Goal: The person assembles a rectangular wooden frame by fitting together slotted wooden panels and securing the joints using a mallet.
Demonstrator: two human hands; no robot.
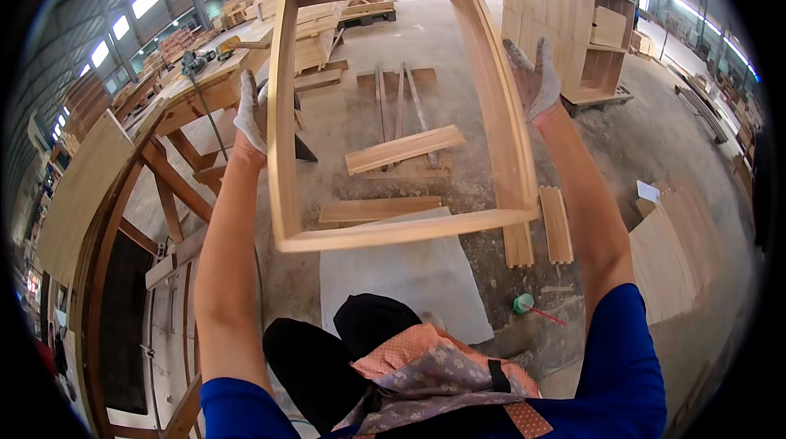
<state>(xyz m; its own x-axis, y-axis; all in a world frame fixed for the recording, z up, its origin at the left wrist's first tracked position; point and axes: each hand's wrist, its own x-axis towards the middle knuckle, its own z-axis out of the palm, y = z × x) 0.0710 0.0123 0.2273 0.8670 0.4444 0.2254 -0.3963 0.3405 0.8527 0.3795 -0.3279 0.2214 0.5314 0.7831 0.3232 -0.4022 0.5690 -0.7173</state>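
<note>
A rectangular wooden frame (401, 231), like an open box without front or back, is held up before me, tilted, above the floor. My left hand (249, 118), in a pale glove, presses against its left side with the fingers pointing up. On the opposite side my right hand (537, 85), also gloved, bears on the frame with its palm; fingers and thumb are stretched apart. Part of each palm is hidden by the frame's sides. Through the opening I see a loose board (404, 149) lying across other wood pieces on the floor.
A workbench (214, 89) with power tools stands at the left. Grooved boards (556, 225) and a white sheet (401, 275) lie on the floor before my knees, near a small green container (523, 303). A wooden cabinet (548, 26) stands back right; stacked panels (675, 251) lie at the right.
</note>
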